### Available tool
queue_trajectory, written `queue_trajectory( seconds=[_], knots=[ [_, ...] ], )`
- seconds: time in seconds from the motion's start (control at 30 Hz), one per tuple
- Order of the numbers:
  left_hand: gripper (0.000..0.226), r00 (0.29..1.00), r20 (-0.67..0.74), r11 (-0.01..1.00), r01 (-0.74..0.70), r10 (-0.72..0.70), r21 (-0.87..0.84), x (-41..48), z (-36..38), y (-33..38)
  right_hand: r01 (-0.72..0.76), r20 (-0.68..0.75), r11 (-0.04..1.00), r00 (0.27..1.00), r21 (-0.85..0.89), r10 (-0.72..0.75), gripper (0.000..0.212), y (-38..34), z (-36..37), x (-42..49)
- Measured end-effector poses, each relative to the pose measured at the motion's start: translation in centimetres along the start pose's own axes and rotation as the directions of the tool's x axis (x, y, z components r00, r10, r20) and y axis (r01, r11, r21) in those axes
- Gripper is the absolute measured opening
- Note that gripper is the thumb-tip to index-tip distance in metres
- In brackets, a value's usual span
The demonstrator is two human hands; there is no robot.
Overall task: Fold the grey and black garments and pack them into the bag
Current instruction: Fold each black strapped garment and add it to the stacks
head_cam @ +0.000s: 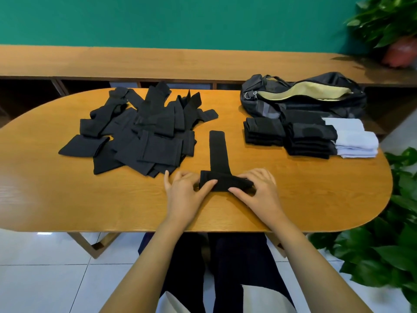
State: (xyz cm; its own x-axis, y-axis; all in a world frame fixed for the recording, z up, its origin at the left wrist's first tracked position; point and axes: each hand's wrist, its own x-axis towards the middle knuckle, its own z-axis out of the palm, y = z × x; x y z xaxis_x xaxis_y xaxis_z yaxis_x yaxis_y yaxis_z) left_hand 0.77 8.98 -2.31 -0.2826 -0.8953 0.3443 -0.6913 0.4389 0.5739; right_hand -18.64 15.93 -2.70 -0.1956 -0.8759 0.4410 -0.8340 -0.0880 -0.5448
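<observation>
so both hands are on one black garment (pixel 225 181) near the 6 o'clock edge of the table (pixel 67 199): left hand (pixel 184 192) pinches its left end, right hand (pixel 259 188) has fingers curled round the right end, and a strip of it sticks out toward 12. unfolded pile (pixel 140 132) sits at 10 o'clock, folded stacks (pixel 309 138) at 2, open bag (pixel 304 96) just behind them

1. We see an oval wooden table (pixel 67 199) across mid-frame.
2. Upper left on it: a loose pile of black garments (pixel 144 132).
3. Centre: one black garment (pixel 217 150), its near end folded crosswise.
4. Right: folded black stacks (pixel 309 141), touching a folded pale stack (pixel 356 141).
5. Upper right: a dark bag (pixel 266 98), mouth open.
</observation>
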Motion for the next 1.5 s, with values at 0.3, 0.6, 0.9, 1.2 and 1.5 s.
queue_trajectory(
  seconds=[0.3,0.6,0.9,1.2,1.5],
  knots=[
    [0.028,1.000,-0.027,1.000,-0.009,0.008,-0.023,-0.7,-0.2,-0.4,-0.084,0.009,0.996,0.996,0.016,0.084,0.028,0.0,-0.3,0.2],
    [0.023,0.991,-0.088,0.992,0.096,-0.103,-0.084,-0.6,-0.1,-0.4,-0.257,0.033,0.958,0.966,0.125,0.255,0.014,0.4,-0.3,0.0],
    [0.044,0.986,-0.103,0.990,0.122,-0.128,-0.065,-0.5,-0.3,-0.2,-0.211,-0.001,0.977,0.977,-0.022,0.211,0.018,0.1,-0.4,0.0],
    [0.051,0.992,-0.114,0.998,0.062,-0.058,0.030,-0.4,-0.1,-0.4,-0.254,-0.044,0.967,0.966,-0.001,0.254,0.040,-0.4,-0.6,0.1],
    [0.057,0.986,0.116,0.992,-0.123,0.119,0.032,-0.3,-0.2,-0.3,0.053,0.199,0.981,0.980,-0.187,-0.015,0.052,-0.3,0.0,0.0]
  ],
)
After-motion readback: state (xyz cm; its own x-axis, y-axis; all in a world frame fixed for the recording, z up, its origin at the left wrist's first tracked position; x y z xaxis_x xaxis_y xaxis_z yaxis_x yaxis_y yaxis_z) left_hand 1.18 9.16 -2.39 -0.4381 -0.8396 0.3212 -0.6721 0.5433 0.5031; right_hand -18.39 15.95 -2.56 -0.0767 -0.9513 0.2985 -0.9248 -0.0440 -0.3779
